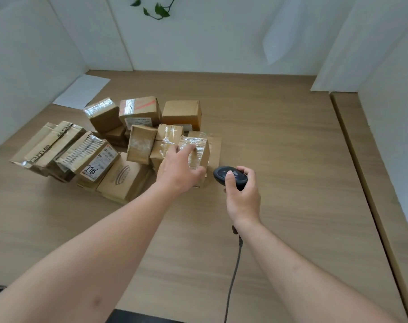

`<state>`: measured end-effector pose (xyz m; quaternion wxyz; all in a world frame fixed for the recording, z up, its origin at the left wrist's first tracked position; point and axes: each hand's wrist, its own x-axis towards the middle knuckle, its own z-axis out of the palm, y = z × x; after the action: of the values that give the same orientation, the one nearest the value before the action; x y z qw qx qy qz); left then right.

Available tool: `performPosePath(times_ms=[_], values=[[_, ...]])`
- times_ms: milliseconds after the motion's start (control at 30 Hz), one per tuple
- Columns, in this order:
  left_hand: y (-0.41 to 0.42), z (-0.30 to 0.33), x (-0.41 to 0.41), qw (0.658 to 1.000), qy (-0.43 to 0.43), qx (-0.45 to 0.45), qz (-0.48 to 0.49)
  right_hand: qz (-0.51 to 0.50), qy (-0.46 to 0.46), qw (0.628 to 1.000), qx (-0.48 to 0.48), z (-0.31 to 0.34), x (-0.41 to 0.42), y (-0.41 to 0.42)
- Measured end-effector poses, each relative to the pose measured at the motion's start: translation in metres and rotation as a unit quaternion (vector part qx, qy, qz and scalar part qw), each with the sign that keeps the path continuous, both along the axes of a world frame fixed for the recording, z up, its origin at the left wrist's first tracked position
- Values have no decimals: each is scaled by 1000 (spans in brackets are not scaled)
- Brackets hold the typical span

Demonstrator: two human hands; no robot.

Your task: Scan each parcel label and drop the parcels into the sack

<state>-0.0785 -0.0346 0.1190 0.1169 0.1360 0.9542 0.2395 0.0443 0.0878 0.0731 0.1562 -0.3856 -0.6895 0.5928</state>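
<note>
Several brown cardboard parcels lie heaped on the wooden table (280, 141), left of centre. My left hand (179, 170) grips a small taped parcel (199, 151) at the right end of the heap, fingers over its top and thumb at its near side. Just right of it, my right hand (241, 194) holds a dark handheld scanner (229, 174) with the thumb on top; its head points toward that parcel. The scanner's cable (233, 276) trails down to the table's near edge. A parcel with a white label marked 7786 (98, 164) sits at the front left. No sack is in view.
A white sheet of paper (81, 92) lies at the table's far left corner. White partition walls (210, 33) enclose the table at the back and sides. A second table strip (371, 183) adjoins on the right. Green leaves (156, 8) hang at the top.
</note>
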Motion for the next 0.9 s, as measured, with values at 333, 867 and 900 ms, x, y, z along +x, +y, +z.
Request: performPosePath(times_ms=[333,867,900], values=[[-101,-28,71,999,-21,-11,-45,-24,-27,999,15,-9,66,-101],[-156,-146,138,993,-77,-93,-19,38,-94,995,-9,-90,110,-143],[-156,-148,140,992,-63,-110,-19,46,-98,994,-9,-92,110,-140]])
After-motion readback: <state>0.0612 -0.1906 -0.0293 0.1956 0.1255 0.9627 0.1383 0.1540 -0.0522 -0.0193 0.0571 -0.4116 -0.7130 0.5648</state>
